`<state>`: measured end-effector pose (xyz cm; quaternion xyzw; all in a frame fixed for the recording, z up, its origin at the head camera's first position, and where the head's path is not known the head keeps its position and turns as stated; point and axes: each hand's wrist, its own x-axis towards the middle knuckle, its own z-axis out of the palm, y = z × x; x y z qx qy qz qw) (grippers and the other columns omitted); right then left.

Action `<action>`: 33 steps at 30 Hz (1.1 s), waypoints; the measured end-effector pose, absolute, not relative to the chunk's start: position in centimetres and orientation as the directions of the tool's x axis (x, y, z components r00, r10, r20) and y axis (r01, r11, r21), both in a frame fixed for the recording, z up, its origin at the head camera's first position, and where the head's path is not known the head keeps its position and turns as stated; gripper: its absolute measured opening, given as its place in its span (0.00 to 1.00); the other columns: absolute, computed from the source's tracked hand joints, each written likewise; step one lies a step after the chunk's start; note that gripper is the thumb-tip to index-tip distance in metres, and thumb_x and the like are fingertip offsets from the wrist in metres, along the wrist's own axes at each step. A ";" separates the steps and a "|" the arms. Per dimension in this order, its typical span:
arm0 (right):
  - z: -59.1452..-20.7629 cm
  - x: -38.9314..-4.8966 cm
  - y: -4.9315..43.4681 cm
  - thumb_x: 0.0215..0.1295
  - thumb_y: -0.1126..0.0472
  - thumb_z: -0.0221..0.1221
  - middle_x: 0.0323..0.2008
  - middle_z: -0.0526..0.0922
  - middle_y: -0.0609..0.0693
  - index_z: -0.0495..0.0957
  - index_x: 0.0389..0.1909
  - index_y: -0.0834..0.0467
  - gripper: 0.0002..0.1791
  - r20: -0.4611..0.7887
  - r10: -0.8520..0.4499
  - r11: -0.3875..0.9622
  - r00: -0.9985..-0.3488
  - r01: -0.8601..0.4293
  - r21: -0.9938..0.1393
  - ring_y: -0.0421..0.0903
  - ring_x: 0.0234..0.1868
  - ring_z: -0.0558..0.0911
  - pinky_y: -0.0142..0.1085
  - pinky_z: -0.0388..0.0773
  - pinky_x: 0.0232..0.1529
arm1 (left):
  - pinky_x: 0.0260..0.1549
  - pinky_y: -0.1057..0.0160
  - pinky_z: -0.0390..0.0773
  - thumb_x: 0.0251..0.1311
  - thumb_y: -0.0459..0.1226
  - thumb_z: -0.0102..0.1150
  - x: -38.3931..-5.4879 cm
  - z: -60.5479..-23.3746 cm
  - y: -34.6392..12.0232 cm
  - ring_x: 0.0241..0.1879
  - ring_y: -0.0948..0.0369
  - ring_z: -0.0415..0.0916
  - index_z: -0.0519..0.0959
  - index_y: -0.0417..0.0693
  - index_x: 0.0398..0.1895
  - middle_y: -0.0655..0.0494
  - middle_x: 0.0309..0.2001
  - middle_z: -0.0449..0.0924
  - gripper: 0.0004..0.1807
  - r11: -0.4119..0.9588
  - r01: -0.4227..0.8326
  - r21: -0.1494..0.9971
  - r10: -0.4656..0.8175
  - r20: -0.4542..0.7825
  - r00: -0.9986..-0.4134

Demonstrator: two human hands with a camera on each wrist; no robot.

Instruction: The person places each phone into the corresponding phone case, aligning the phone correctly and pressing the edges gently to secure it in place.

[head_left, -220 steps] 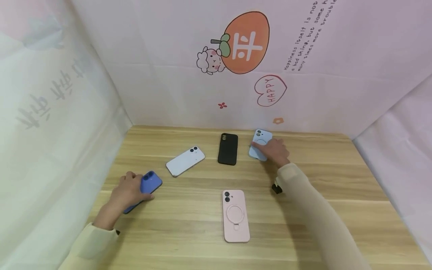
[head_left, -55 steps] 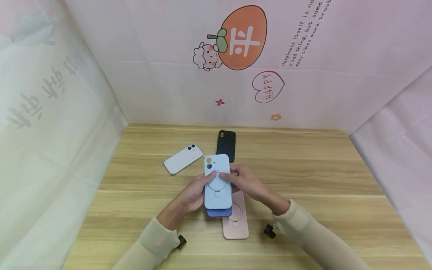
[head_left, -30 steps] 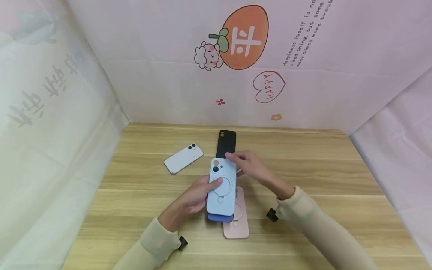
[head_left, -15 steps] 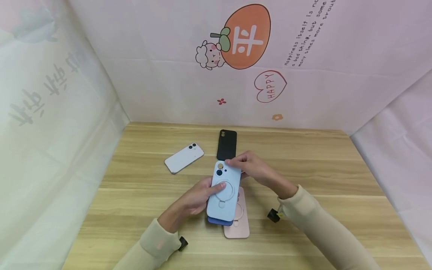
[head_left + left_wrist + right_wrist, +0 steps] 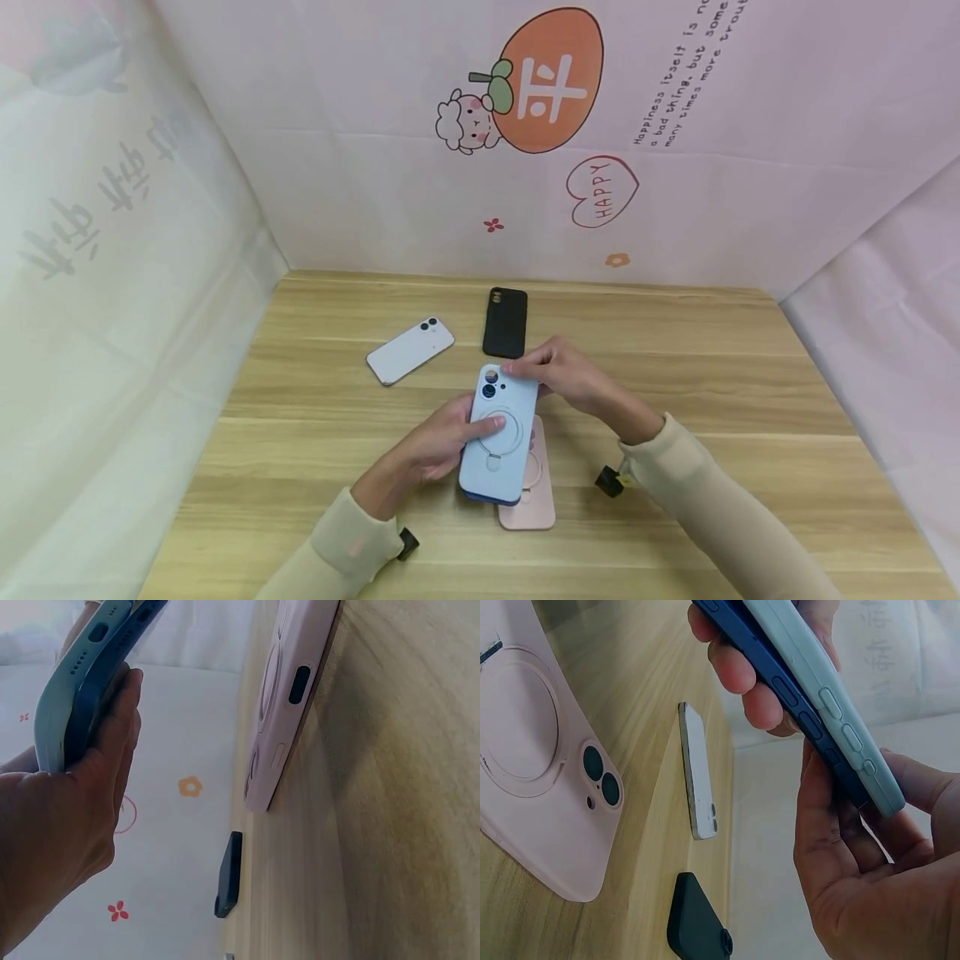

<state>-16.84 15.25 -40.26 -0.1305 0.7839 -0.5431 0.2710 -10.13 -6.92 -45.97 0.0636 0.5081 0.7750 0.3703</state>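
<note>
In the head view my left hand grips a light blue phone case stacked over a blue phone, its thumb lying across the case's ring. My right hand pinches the pair at the upper right corner, thumb on top. Only a thin blue strip shows below the case's bottom edge. One case camera hole frames a dark lens; the other shows partly wood colour. In the right wrist view the two lie face to face, edges slightly offset. The phone's back is mostly hidden. Both are raised above the table.
Beneath the held pair lies a pink phone with a ring on its back, partly covered in the head view. A black phone case lies behind, and a white phone left of it. White printed cloth walls the table.
The blue phone came from the left and the light blue case from the back right, into both hands. Lately my right thumb moved to the top corner; the blue strip below has narrowed.
</note>
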 end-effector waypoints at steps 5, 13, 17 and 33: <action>-40.4 -16.7 15.4 0.75 0.62 0.64 0.41 0.92 0.58 0.89 0.47 0.69 0.13 -0.279 -0.522 0.354 -0.806 0.094 -0.931 0.47 0.39 0.89 0.45 0.90 0.45 | 0.64 0.47 0.81 0.80 0.29 0.49 -10.0 -45.8 -6.8 0.62 0.47 0.82 0.58 0.40 0.81 0.35 0.63 0.80 0.29 -0.203 -0.491 0.847 0.646 -0.261 -0.718; -40.4 -16.5 15.6 0.74 0.66 0.64 0.44 0.91 0.60 0.87 0.49 0.71 0.12 -0.255 -0.549 0.313 -0.796 0.087 -0.946 0.46 0.40 0.90 0.41 0.90 0.43 | 0.64 0.50 0.81 0.78 0.27 0.52 -9.8 -45.7 -6.5 0.63 0.49 0.80 0.58 0.40 0.81 0.39 0.66 0.78 0.32 -0.176 -0.460 0.870 0.616 -0.267 -0.741; -40.4 -16.5 15.6 0.73 0.67 0.64 0.44 0.91 0.60 0.86 0.49 0.72 0.12 -0.255 -0.543 0.290 -0.800 0.107 -0.951 0.45 0.40 0.90 0.37 0.90 0.42 | 0.65 0.50 0.81 0.77 0.26 0.54 -9.8 -45.6 -6.5 0.64 0.49 0.80 0.57 0.39 0.81 0.38 0.67 0.77 0.33 -0.172 -0.448 0.877 0.615 -0.260 -0.745; -40.4 -16.0 15.3 0.69 0.66 0.69 0.42 0.92 0.59 0.89 0.47 0.68 0.10 -0.229 -0.497 0.332 -0.837 0.061 -0.941 0.45 0.39 0.87 0.32 0.85 0.40 | 0.65 0.51 0.81 0.74 0.24 0.56 -9.7 -45.7 -6.1 0.64 0.48 0.79 0.59 0.39 0.80 0.38 0.67 0.77 0.34 -0.154 -0.406 0.901 0.590 -0.246 -0.769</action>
